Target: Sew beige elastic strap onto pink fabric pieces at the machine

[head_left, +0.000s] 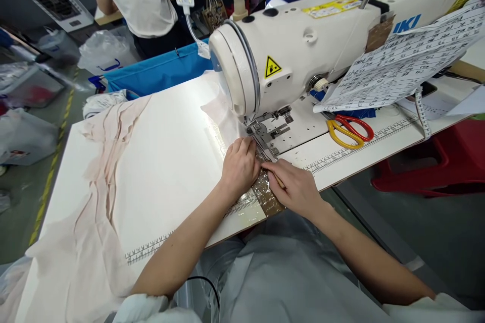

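Observation:
Pale pink fabric (221,113) lies under the head of a white sewing machine (291,55), beside the presser foot (253,128). My left hand (240,167) is closed, knuckles up, just in front of the foot; whatever its fingertips press or pinch is hidden beneath them. To its right, my right hand (295,186) is closed around a thin brown stick-like tool (279,180), partly covered by the fingers. The tips of both hands nearly meet above a brown, tape-covered patch (270,197) at the table's front edge.
More pink fabric strips (109,161) trail over the table's left side. Red-and-yellow-handled scissors (350,131) lie right of the machine bed, near a printed paper sheet (405,60). A blue cloth bin (159,70) hangs behind. A red stool (435,161) stands right. Other people work beyond.

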Tool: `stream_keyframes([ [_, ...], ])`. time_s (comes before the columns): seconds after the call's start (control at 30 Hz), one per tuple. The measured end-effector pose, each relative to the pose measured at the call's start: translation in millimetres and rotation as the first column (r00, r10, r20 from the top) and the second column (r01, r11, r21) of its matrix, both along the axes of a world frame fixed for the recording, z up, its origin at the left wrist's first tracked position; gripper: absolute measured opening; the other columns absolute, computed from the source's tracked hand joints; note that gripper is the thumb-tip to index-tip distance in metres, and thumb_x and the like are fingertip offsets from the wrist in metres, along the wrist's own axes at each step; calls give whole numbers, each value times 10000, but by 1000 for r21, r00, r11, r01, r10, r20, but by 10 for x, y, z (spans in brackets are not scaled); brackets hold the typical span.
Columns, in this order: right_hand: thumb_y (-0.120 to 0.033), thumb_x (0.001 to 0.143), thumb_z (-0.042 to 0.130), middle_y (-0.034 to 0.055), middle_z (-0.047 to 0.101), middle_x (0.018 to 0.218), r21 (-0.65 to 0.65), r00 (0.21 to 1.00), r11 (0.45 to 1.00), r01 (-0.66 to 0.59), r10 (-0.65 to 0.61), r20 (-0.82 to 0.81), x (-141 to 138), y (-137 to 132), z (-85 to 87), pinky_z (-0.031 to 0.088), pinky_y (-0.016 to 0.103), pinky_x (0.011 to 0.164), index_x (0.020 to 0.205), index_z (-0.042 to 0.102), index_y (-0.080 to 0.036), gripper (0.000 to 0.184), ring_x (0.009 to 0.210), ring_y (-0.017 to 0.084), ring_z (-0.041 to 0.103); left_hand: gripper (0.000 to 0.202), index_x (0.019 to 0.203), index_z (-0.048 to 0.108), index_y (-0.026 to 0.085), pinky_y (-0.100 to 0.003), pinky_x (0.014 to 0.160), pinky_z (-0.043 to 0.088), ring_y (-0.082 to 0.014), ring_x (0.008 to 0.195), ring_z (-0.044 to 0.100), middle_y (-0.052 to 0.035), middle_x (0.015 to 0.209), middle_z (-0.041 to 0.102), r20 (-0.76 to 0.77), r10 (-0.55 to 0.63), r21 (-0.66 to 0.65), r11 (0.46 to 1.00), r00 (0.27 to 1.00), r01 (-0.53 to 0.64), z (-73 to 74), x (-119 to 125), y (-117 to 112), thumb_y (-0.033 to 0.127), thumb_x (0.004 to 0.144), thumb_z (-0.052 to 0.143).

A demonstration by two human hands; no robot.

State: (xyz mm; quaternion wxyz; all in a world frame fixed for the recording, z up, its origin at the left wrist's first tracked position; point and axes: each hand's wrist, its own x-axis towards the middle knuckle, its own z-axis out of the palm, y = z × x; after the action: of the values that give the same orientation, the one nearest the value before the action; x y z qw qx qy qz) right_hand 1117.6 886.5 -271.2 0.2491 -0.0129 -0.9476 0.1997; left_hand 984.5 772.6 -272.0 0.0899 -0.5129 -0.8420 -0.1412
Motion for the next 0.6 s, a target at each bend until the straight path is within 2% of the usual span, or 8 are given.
stream_keyframes([
  [0.13, -181, 982, 408, 49, 689, 858, 147, 999, 989, 36, -36, -1, -101, -23, -2, 372, 251, 526, 1109, 665, -137, 291, 641, 142, 608, 404, 1253, 562, 54, -419, 971, 477, -288, 1118, 535, -168, 1260, 593, 29, -12, 27, 1000, 1000, 12, -18, -39, -1, 131, 887, 409],
  [0.4, -192, 983, 405, 57, 696, 882, 257, 997, 964, 69, -77, 20, -159, -29, -50, 352, 262, 513, 1118, 653, -140, 286, 643, 147, 615, 411, 1232, 587, 97, -435, 966, 479, -283, 1115, 543, -161, 1255, 601, 56, -8, 63, 998, 998, 4, -30, -41, -1, 70, 866, 401],
  [0.6, -175, 972, 433, 80, 694, 880, 349, 981, 928, 130, -171, 92, -167, -118, -25, 357, 282, 519, 1181, 644, -127, 301, 628, 171, 633, 391, 1212, 600, 88, -441, 923, 487, -295, 1074, 545, -166, 1206, 606, 38, 37, 66, 997, 999, -39, -41, -70, 23, 107, 862, 428],
])
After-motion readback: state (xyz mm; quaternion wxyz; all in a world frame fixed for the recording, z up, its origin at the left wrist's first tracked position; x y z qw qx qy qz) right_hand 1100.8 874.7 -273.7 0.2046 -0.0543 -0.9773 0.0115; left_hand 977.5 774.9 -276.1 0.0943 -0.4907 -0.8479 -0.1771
